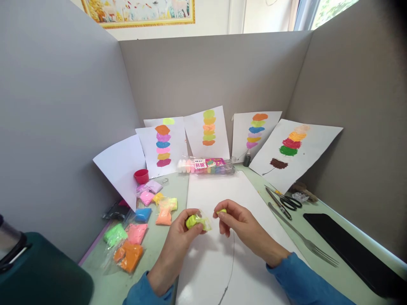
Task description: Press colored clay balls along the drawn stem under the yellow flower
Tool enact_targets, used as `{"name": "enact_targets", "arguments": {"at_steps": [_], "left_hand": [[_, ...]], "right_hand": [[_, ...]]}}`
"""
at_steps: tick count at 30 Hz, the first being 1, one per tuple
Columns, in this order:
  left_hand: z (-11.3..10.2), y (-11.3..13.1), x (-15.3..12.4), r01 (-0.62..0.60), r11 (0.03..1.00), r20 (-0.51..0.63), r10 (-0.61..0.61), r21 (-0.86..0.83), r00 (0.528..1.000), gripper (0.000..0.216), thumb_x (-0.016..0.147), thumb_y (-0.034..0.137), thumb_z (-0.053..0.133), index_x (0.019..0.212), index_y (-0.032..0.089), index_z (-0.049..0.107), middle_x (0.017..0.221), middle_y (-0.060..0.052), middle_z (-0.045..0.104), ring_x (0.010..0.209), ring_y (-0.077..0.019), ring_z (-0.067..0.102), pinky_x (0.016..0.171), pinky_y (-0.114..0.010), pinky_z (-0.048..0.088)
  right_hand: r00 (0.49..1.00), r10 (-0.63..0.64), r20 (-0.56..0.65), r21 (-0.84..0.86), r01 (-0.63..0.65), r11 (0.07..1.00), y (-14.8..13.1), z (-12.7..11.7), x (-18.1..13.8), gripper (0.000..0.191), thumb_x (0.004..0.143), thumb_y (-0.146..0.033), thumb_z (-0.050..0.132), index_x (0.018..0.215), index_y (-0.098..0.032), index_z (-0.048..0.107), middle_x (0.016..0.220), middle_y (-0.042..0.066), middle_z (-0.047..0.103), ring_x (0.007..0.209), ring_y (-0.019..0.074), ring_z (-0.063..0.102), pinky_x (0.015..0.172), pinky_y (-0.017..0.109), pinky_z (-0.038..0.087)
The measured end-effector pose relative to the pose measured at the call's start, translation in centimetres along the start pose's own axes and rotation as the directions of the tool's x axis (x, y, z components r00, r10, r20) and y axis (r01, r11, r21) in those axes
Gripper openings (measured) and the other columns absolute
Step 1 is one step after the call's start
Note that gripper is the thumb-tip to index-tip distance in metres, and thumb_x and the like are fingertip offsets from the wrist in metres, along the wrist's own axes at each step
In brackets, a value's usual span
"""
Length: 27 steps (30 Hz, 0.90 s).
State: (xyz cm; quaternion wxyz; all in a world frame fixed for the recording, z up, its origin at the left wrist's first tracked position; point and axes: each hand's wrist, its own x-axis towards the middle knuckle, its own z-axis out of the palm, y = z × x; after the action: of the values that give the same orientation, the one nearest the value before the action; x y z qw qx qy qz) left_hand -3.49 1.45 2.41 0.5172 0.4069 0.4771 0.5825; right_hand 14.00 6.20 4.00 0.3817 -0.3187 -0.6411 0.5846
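My left hand (186, 233) is closed around a small clear bag of yellow-green modelling clay (195, 221). Just to its right, my right hand (237, 218) pinches a small piece of yellow-green clay (222, 210) between thumb and fingertips. The two hands are apart, both held above a long white sheet (210, 279). On that sheet runs a thin, curved dark line (233, 258), thicker at its near end. Several bags of coloured clay lie to the left of my left hand, among them an orange one (130, 256), a blue one (143, 215) and a green one (115, 234).
Painted paper sheets (208, 146) lean against the grey partition (216, 72). A long clear pack (206, 165) lies before them. Right of the sheet are scissors (291, 203), a fork (313, 245) and a black slab (349, 250). A red cup (141, 176) stands left; a dark green object (47, 271) fills the near-left corner.
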Motion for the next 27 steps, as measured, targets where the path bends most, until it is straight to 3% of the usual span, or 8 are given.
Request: {"name": "enact_targets", "arguments": {"at_steps": [3, 11, 16, 27], "left_hand": [[0.0, 0.1, 0.0, -0.008, 1.000, 0.005, 0.008, -0.004, 1.000, 0.030, 0.066, 0.025, 0.071, 0.093, 0.018, 0.060, 0.088, -0.001, 0.061, 0.079, -0.0158, 0.057, 0.075, -0.030, 0.049], [0.0, -0.1, -0.1, -0.011, 1.000, 0.023, 0.011, 0.004, 1.000, 0.030, 0.067, 0.025, 0.070, 0.094, 0.019, 0.060, 0.087, 0.000, 0.061, 0.079, -0.0155, 0.057, 0.076, -0.029, 0.049], [0.2, -0.1, -0.2, 0.003, 1.000, 0.058, -0.004, 0.022, 0.998, 0.030, 0.068, 0.024, 0.069, 0.095, 0.018, 0.058, 0.086, -0.001, 0.060, 0.079, -0.0152, 0.056, 0.076, -0.029, 0.048], [0.5, -0.1, -0.2, 0.008, 1.000, 0.050, -0.009, 0.014, 0.999, 0.031, 0.065, 0.024, 0.071, 0.093, 0.019, 0.060, 0.086, 0.000, 0.059, 0.078, -0.0162, 0.056, 0.075, -0.030, 0.049]], "right_hand": [[0.998, -0.020, -0.057, -0.088, 0.015, 0.996, 0.3, -0.2, 0.1, 0.019, 0.083, -0.034, 0.056, 0.094, -0.018, 0.060, 0.060, -0.005, 0.048, 0.054, 0.0097, 0.047, 0.052, 0.023, 0.041], [0.994, 0.005, -0.111, -0.010, -0.006, 1.000, 1.3, -0.3, 0.5, 0.010, 0.078, -0.021, 0.052, 0.087, -0.019, 0.056, 0.067, -0.003, 0.056, 0.053, 0.0095, 0.050, 0.053, 0.024, 0.042], [0.990, 0.005, -0.139, -0.068, -0.014, 0.998, 1.3, -0.4, 0.5, 0.007, 0.076, -0.016, 0.048, 0.079, -0.018, 0.053, 0.065, -0.004, 0.055, 0.051, 0.0080, 0.049, 0.053, 0.023, 0.039], [0.990, 0.022, -0.136, -0.127, -0.040, 0.991, 0.6, 0.4, 0.3, 0.006, 0.075, -0.024, 0.057, 0.075, -0.019, 0.052, 0.053, -0.007, 0.043, 0.046, 0.0084, 0.044, 0.046, 0.021, 0.038]]}}
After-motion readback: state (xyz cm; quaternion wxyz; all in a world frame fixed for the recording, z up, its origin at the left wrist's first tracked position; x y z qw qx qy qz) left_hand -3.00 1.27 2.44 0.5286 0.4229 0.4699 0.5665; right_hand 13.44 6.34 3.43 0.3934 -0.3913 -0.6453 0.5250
